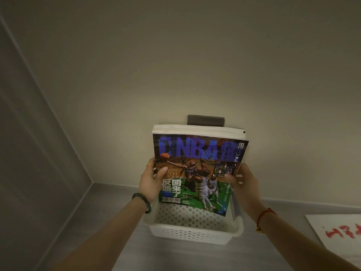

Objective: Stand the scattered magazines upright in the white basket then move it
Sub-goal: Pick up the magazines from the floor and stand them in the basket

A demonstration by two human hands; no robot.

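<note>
A stack of magazines [197,153] stands upright in the white perforated basket [193,231], its front cover showing basketball players under a blue NBA title. The stack leans back toward the wall. My left hand [151,181] grips the stack's left edge, thumb on the cover and fingers behind. On the right edge my right hand [241,181] holds the stack the same way, its thumb on the cover. The basket's near half is empty, and the magazines' lower edges are down inside it.
The basket sits on a grey surface [175,257] in a corner between a beige back wall and a grey left wall. A dark rectangular plate [206,120] is fixed on the wall behind the magazines. A white sheet with red marks [340,231] lies at right.
</note>
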